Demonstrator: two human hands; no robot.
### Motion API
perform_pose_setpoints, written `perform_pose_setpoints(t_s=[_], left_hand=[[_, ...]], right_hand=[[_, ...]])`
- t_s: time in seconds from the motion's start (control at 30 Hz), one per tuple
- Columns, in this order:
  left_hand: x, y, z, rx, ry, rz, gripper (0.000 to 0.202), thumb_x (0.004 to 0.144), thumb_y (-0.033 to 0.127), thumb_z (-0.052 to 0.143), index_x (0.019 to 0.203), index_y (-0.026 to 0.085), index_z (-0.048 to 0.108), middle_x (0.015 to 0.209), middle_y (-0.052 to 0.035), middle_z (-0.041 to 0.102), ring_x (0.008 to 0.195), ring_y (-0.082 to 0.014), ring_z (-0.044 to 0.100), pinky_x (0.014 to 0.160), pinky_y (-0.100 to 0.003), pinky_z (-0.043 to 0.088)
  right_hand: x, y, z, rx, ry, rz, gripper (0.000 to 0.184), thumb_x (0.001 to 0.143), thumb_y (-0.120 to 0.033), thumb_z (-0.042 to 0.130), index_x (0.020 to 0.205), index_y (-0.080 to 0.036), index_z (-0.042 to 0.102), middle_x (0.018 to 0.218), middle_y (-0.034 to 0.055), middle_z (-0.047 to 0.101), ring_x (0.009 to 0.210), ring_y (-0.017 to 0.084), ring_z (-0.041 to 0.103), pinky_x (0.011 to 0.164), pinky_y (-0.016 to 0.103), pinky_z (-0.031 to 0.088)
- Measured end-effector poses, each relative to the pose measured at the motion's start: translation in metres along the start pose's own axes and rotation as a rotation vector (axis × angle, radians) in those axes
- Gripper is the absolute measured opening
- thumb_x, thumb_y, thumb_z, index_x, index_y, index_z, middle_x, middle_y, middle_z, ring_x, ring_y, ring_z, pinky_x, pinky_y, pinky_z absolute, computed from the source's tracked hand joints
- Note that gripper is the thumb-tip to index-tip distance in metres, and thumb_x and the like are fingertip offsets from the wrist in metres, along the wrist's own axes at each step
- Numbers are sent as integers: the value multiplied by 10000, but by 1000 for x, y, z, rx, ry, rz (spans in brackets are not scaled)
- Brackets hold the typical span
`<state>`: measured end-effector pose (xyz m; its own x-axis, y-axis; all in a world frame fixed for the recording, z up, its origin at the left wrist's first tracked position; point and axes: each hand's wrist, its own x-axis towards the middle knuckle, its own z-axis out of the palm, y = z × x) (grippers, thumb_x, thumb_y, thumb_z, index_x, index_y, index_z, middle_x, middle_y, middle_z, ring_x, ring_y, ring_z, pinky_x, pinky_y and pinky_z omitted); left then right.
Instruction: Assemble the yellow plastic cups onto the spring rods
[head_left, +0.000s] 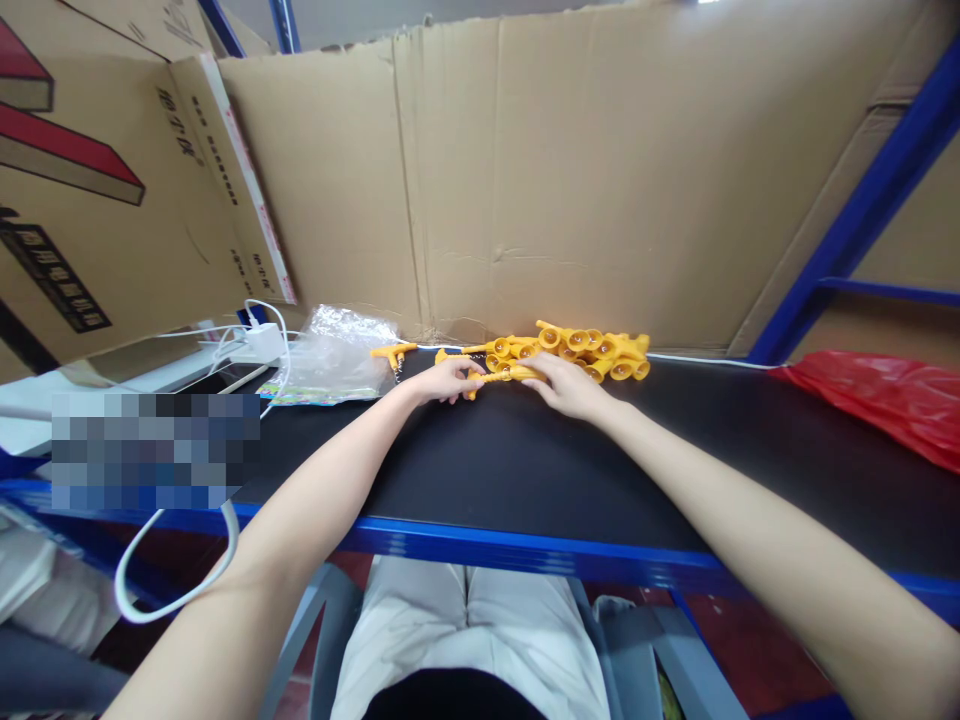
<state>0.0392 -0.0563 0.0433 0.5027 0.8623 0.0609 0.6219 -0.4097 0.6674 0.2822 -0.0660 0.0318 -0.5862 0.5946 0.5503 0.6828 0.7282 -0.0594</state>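
A heap of small yellow plastic trumpet-shaped parts (592, 352) lies at the back of the black table (525, 460), against the cardboard wall. My left hand (444, 381) and my right hand (564, 385) meet in front of the heap, both pinching one yellow part (501, 376) between them. A single yellow part (393, 352) lies alone to the left of my left hand.
A clear plastic bag (334, 352) lies left of the hands. A white charger (262, 342) with cables and a phone sit further left. A red plastic bag (885, 400) is at the right. A cardboard wall (600, 180) closes the back; the table's front edge is blue.
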Motion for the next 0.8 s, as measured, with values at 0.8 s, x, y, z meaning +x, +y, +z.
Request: perform_pose_setpoints(t_s=[0.8], left_hand=[[3,0,5,566,251,144,241,762,373,532,942,214,546,823,-12,630,745,-169,573,595,-240,362]], right_hand=[[-1,13,-12,663,-242,416,555,675,-232,679,1176,-148,456,1109,123,546,773,154,618,782,362,503]])
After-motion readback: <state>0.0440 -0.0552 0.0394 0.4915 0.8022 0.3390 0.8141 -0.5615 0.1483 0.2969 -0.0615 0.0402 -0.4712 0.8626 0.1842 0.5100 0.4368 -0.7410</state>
